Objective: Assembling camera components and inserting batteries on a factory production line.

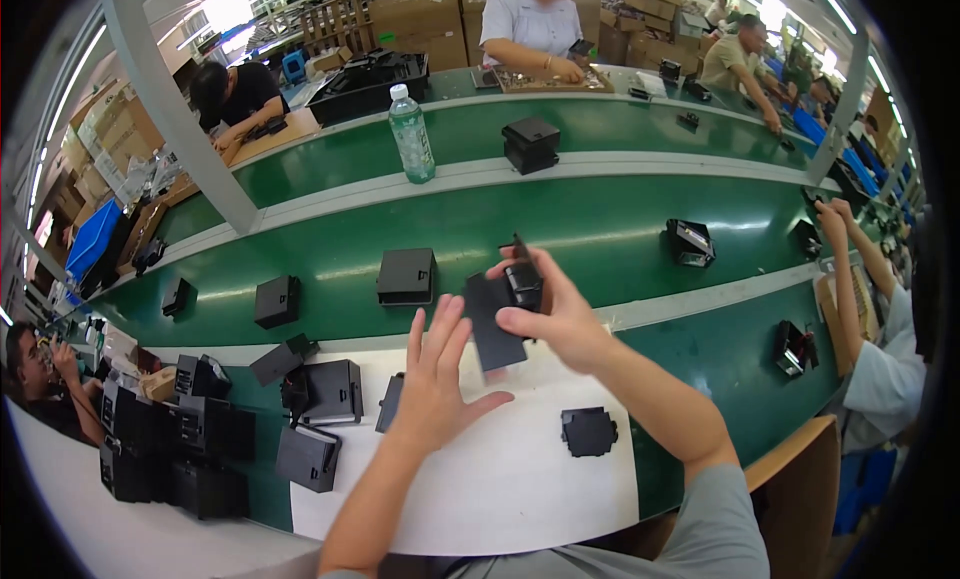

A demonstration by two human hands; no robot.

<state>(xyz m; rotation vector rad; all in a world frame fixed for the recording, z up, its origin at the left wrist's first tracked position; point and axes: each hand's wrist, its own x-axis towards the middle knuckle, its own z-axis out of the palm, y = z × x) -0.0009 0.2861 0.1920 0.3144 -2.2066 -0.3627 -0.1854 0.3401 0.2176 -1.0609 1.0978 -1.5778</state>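
My right hand [565, 319] grips a black plastic housing [495, 329] with a flat panel and a rounded part, held above the white sheet [530, 489]. Its thumb presses on the near face, and part of the housing hides behind the fingers. Just left of it, my left hand [438, 384] is raised with fingers spread, holding nothing. Beside that hand, a small black piece [390, 403] lies partly hidden. On the sheet's right side rests a flat black plastic part [588, 432]. Several black boxes, among them a larger one [333, 391], lie at the sheet's left edge.
Stacked black boxes [215, 429] stand at the left. Across the green belt [560, 219] sit a black box [406, 276] and several others. A plastic bottle [411, 134] stands on the far ledge. Other people work opposite and at both sides; a brown chair back [800, 469] is near right.
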